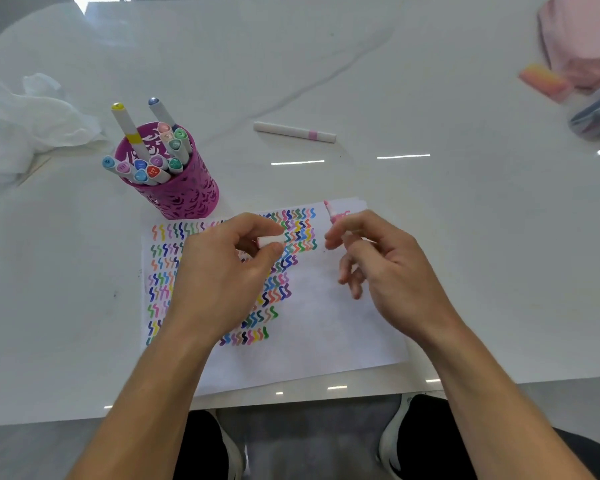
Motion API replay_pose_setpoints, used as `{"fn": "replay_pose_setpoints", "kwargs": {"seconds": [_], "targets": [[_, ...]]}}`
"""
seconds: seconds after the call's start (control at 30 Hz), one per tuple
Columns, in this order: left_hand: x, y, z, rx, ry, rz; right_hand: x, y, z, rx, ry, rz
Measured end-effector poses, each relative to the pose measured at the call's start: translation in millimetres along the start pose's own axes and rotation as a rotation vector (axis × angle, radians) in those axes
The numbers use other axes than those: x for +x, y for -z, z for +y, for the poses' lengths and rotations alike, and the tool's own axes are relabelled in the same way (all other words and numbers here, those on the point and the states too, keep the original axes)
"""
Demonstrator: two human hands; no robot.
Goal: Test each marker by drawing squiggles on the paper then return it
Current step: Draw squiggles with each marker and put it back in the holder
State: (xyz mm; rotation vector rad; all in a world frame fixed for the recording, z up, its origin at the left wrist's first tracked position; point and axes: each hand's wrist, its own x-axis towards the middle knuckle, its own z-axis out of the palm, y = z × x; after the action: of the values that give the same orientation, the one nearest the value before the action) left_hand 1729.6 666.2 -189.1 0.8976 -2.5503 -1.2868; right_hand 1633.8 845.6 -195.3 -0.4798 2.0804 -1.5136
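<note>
Over the middle of the paper (333, 327), in the head view, both hands work just apart from each other. The left hand (222, 275) pinches a short white cap (270, 241) between thumb and curled forefinger, its open end turned right, probably so the pen can go straight back in. The right hand (388, 268) has its thumb and first fingers closed round a pink marker (334, 216), while the other fingers hang loosely bent. Most of the barrel is hidden behind the fingers, and only the pink nib end shows, slanting up toward the far left above the far right corner of the sheet. Whether the nib touches the paper cannot be told.

Rows of coloured squiggles (274, 289) fill the left and middle of the sheet, and the bare part lies on the near right. That suits a right-handed stroke, so this pen is either about to be tried or about to be capped.

Just beyond the far left corner of the paper stands a magenta cut-out holder (187, 194) crowded with capped markers (146, 168), within easy reach for the return. A loose marker (293, 132) with a pink band lies farther off on the white table (465, 220). A crumpled white sheet (25, 126) sits at the far left.
</note>
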Motion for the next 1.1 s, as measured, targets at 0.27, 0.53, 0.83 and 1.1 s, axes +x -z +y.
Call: {"fn": "replay_pose_setpoints", "kwargs": {"seconds": [0.27,0.53,0.83,1.1], "targets": [[3,-2,-5,0.14,0.04,-0.019,0,-12,9,0.037,0.028,-0.034],[7,-1,-8,0.292,0.013,-0.039,-2,-29,24,0.068,0.012,0.06],[8,-3,-15,0.354,-0.028,-0.065,1,-33,32,0.014,0.004,0.136],[11,-4,-15,0.338,-0.005,-0.06,1,-33,32,-0.011,-0.002,0.119]]}}
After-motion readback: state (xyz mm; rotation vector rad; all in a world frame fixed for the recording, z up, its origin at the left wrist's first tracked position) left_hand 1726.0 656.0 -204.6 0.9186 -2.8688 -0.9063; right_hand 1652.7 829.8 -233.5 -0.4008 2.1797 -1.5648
